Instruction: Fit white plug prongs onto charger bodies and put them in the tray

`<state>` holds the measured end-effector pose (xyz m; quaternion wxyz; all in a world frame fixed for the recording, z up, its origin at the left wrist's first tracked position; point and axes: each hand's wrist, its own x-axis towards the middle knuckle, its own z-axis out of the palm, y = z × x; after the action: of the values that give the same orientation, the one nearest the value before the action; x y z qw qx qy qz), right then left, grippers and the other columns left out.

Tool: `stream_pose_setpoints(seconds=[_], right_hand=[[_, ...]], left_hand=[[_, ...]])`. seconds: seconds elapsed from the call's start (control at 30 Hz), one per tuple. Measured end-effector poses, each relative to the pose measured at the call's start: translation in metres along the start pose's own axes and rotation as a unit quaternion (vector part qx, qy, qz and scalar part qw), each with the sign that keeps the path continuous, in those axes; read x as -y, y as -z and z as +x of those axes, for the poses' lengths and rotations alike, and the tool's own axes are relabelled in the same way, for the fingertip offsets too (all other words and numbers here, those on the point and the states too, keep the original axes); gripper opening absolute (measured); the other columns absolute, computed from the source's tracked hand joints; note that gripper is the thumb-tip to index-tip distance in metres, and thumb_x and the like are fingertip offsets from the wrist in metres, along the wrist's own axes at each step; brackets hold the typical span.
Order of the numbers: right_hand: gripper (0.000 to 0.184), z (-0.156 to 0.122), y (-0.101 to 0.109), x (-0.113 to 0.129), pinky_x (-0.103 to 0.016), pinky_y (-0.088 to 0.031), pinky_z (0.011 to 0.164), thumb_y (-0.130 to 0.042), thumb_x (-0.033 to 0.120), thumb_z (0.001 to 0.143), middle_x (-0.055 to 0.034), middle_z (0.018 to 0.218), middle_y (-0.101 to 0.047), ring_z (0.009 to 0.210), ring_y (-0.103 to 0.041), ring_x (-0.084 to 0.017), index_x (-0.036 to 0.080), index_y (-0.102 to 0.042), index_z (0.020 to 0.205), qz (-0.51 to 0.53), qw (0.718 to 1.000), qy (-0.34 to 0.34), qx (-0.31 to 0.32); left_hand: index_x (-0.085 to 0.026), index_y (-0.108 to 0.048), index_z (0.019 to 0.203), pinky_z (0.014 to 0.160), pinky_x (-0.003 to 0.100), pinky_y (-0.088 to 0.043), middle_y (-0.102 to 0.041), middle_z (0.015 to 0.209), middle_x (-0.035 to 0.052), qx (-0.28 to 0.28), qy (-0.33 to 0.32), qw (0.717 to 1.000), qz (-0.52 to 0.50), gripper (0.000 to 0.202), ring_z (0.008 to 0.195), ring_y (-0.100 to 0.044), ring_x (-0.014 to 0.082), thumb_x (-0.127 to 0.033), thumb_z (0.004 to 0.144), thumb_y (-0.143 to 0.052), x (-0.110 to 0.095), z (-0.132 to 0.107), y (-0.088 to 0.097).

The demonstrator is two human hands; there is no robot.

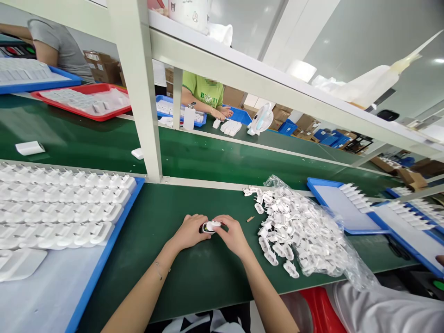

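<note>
Over the green worktop point(166, 273), my left hand point(190, 231) is closed around a small white charger housing point(204, 229), whose end facing me is open and dark inside. My right hand point(231, 233) pinches a little white plug cap point(212, 225) against that open end. Cap and housing touch; whether the cap is seated I cannot tell. To the right of my right hand lies a heap of loose white plug caps point(305, 226), partly on a clear plastic bag point(359, 273).
At left, a blue tray point(120, 230) carries rows of white chargers point(58, 203) with pins up. A metal post point(137, 92) and shelf stand ahead. Beyond the conveyor point(222, 159) another person point(204, 95) works. More blue trays point(347, 203) lie at right, beside a co-worker's sleeve point(385, 305).
</note>
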<state>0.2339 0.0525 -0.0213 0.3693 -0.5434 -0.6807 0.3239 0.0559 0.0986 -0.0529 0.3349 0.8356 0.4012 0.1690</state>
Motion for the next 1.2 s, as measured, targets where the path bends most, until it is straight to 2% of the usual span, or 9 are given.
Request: stream_pose_setpoints(seconds=[0.3,0.57,0.67,0.73,0.8,0.9,1.03,1.1,1.2], right_hand=[[0.013,0.010,-0.001,0.009,-0.030,-0.043,0.078,-0.056,0.018,0.083,-0.0011,0.093,-0.066,0.087,-0.058,-0.018,0.024,-0.065,0.090,-0.091,0.993,0.025,0.068],[0.011,0.013,0.005,0.014,-0.028,-0.043,0.073,-0.054,0.020,0.085,-0.0008,0.088,-0.065,0.082,-0.059,-0.017,0.023,-0.064,0.088,-0.117,0.988,0.016,0.102],[0.010,0.014,0.009,0.015,-0.026,-0.042,0.070,-0.055,0.024,0.084,0.0012,0.088,-0.066,0.081,-0.059,-0.017,0.026,-0.064,0.088,-0.141,0.984,0.000,0.113],[0.009,0.016,0.010,0.015,-0.025,-0.041,0.068,-0.056,0.027,0.084,0.0030,0.087,-0.066,0.079,-0.059,-0.016,0.028,-0.064,0.087,-0.147,0.982,-0.017,0.120],[0.007,0.016,0.011,0.015,-0.024,-0.040,0.065,-0.057,0.031,0.083,0.0038,0.086,-0.066,0.076,-0.059,-0.015,0.028,-0.064,0.086,-0.139,0.981,-0.033,0.129],[0.009,0.013,0.009,0.011,-0.024,-0.040,0.066,-0.058,0.035,0.083,0.0030,0.087,-0.065,0.076,-0.059,-0.016,0.027,-0.062,0.086,-0.127,0.984,-0.028,0.124],[0.014,0.001,-0.002,0.000,-0.028,-0.042,0.075,-0.049,0.031,0.088,-0.0013,0.094,-0.063,0.086,-0.057,-0.018,0.026,-0.060,0.095,-0.104,0.991,0.027,0.082],[0.019,-0.006,-0.008,-0.007,-0.031,-0.042,0.081,-0.049,0.027,0.087,-0.0037,0.102,-0.062,0.092,-0.056,-0.020,0.025,-0.058,0.103,-0.065,0.995,0.046,0.057],[0.032,-0.014,-0.017,-0.012,-0.032,-0.045,0.077,-0.051,0.023,0.083,-0.0044,0.102,-0.063,0.086,-0.058,-0.019,0.024,-0.049,0.115,0.042,0.998,0.025,0.037]], left_hand=[[-0.021,-0.050,0.078,0.073,0.031,-0.029,-0.058,0.081,-0.0001,-0.007,0.000,1.000,0.018,0.020,0.081,-0.050,0.0202,-0.038,0.076,-0.058,-0.002,-0.002,0.000],[-0.021,-0.051,0.078,0.074,0.032,-0.032,-0.057,0.080,0.0004,-0.004,0.014,1.000,0.024,0.019,0.082,-0.051,0.0208,-0.038,0.076,-0.058,-0.006,-0.003,0.003],[-0.023,-0.056,0.090,0.078,0.032,-0.035,-0.057,0.089,-0.0001,0.027,0.004,0.999,-0.040,0.022,0.086,-0.052,0.0195,-0.036,0.074,-0.062,-0.004,-0.008,0.013],[-0.025,-0.056,0.099,0.078,0.030,-0.038,-0.057,0.097,0.0004,0.055,0.000,0.989,-0.138,0.026,0.085,-0.054,0.0171,-0.038,0.076,-0.059,-0.002,-0.010,0.020],[-0.023,-0.056,0.097,0.073,0.027,-0.041,-0.058,0.096,0.0010,0.061,0.018,0.972,-0.227,0.024,0.079,-0.055,0.0149,-0.041,0.081,-0.053,0.000,-0.011,0.024],[-0.020,-0.056,0.087,0.065,0.024,-0.041,-0.058,0.082,-0.0008,0.043,0.049,0.962,-0.267,0.022,0.072,-0.053,0.0135,-0.041,0.082,-0.052,0.001,-0.009,0.021],[-0.021,-0.055,0.089,0.058,0.023,-0.038,-0.055,0.072,-0.0036,0.026,0.068,0.970,-0.230,0.020,0.061,-0.048,0.0112,-0.039,0.083,-0.051,0.000,-0.009,0.010],[-0.021,-0.054,0.093,0.060,0.023,-0.040,-0.057,0.077,-0.0028,-0.012,0.074,0.973,-0.220,0.020,0.061,-0.049,0.0109,-0.038,0.085,-0.048,-0.003,-0.014,0.004],[-0.019,-0.053,0.104,0.066,0.025,-0.044,-0.061,0.093,0.0023,-0.064,0.073,0.960,-0.262,0.026,0.070,-0.054,0.0126,-0.037,0.087,-0.044,-0.012,-0.026,-0.004]])
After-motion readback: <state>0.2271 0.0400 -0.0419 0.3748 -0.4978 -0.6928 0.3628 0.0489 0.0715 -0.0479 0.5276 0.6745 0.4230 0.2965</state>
